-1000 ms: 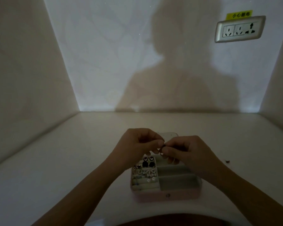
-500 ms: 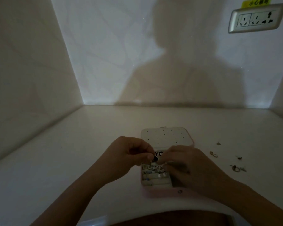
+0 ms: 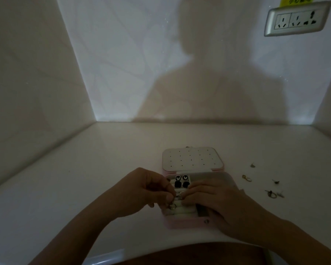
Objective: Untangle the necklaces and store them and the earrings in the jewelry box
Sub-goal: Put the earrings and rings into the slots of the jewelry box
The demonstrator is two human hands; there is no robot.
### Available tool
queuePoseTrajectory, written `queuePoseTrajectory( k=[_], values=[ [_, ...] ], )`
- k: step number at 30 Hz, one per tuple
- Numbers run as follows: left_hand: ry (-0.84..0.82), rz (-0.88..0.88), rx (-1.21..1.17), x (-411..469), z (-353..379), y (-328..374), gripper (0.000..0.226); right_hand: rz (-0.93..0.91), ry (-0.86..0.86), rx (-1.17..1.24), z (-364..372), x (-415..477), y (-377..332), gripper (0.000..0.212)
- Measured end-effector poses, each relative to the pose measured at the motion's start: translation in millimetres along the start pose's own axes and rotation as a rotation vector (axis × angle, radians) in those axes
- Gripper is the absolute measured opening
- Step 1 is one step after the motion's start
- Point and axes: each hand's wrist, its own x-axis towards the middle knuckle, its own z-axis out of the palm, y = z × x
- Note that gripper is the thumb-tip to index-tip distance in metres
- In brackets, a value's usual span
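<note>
Dim white tabletop point(image 3: 103, 169) carries the open jewelry box point(image 3: 187, 223). Over the box's left padded slots, the left hand point(image 3: 141, 192) pinches a small hoop earring point(image 3: 172, 205), likely to seat it. The right hand point(image 3: 214, 199) steadies with its fingertips; whether it grips is unclear. Loose earrings point(image 3: 270, 194) wait right of the box.

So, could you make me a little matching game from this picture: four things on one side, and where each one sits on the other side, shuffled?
Things
1. dotted lid
2. butterfly earrings
3. loose earrings
4. wall socket

Places
A. on the table, right of the jewelry box
B. top right, on the wall
C. folded open behind the box's compartments
D. inside the box, far left corner

Pairs: 1-C, 2-D, 3-A, 4-B
</note>
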Motion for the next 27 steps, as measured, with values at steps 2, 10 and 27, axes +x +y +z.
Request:
queuePoseTrajectory(
  k=[2,10,27],
  values=[
    [-0.015,-0.006,-0.003,-1,-2,1,0.011,0.005,0.009,-0.014,1,0,1,0.037],
    [-0.091,0.024,0.038,2,-6,7,0.012,0.056,0.006,0.067,3,0,6,0.039],
    [-0.163,-0.02,0.116,12,7,8,0.009,0.055,0.017,0.075,1,1,3,0.039]
  ],
)
